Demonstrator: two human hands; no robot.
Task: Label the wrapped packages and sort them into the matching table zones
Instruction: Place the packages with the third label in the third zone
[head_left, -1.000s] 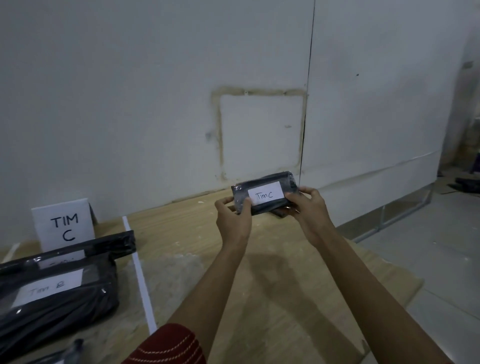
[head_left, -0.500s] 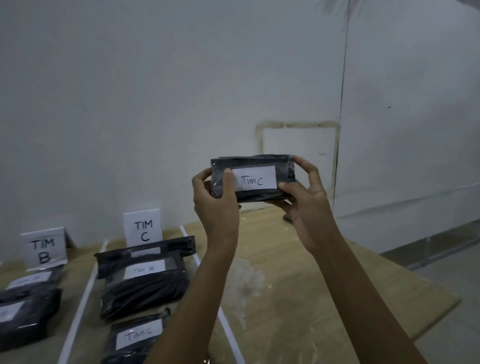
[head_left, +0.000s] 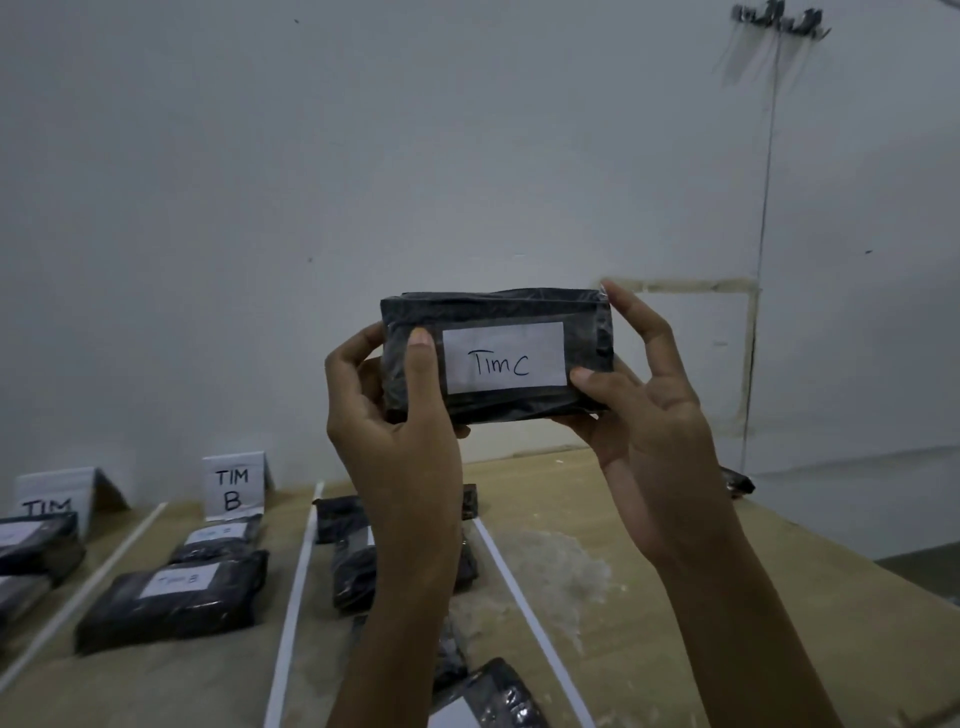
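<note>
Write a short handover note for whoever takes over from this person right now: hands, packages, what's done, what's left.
Hands: left hand and right hand each grip an end of the wrapped package, raised above the table; its label reads Tim C.
Done: labelled; Tim B packages lie before the TIM B sign.
Left: set it in the C zone, probably the next lane right, whose sign is hidden.

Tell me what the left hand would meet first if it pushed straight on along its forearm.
Apart from the Tim C package it grips, the left hand points up and away. Only the white wall lies ahead, though depth is unclear.
</note>
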